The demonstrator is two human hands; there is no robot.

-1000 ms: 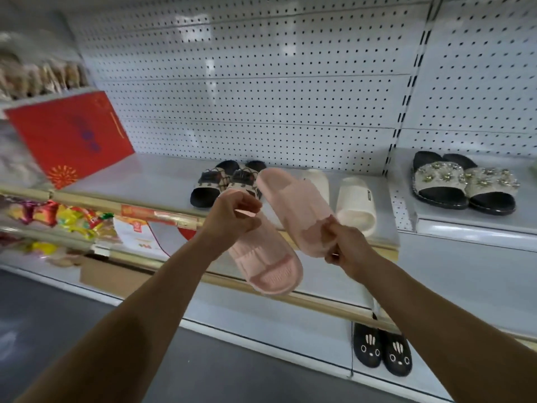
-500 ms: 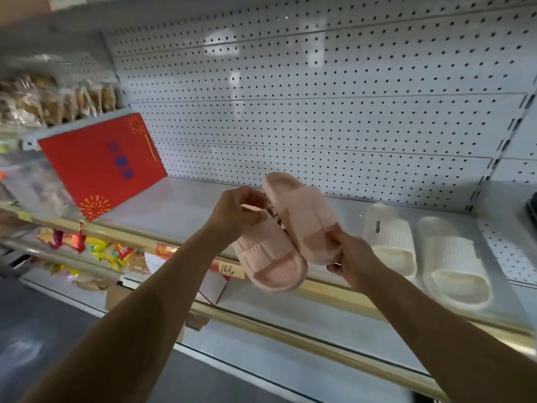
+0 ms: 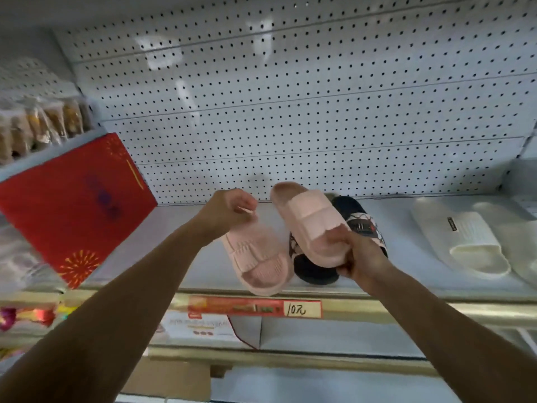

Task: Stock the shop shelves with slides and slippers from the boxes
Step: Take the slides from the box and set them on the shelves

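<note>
Both hands have carried the pink pair further left along the shelf (image 3: 162,251) since the earlier frame, so the black slide (image 3: 360,225) now shows behind the right one. Left hand (image 3: 225,213) pinches the heel of the left slide (image 3: 257,257), whose toe hangs toward the front edge. Right hand (image 3: 359,257) grips the toe end of the right slide (image 3: 305,222), heel pointing at the pegboard (image 3: 290,97). Both long axes run front to back, slightly splayed. Bare shelf lies to the left, between the red box (image 3: 72,205) and the black slide; the left hand is nearer it. White slides (image 3: 465,239) sit toward the right end.
</note>
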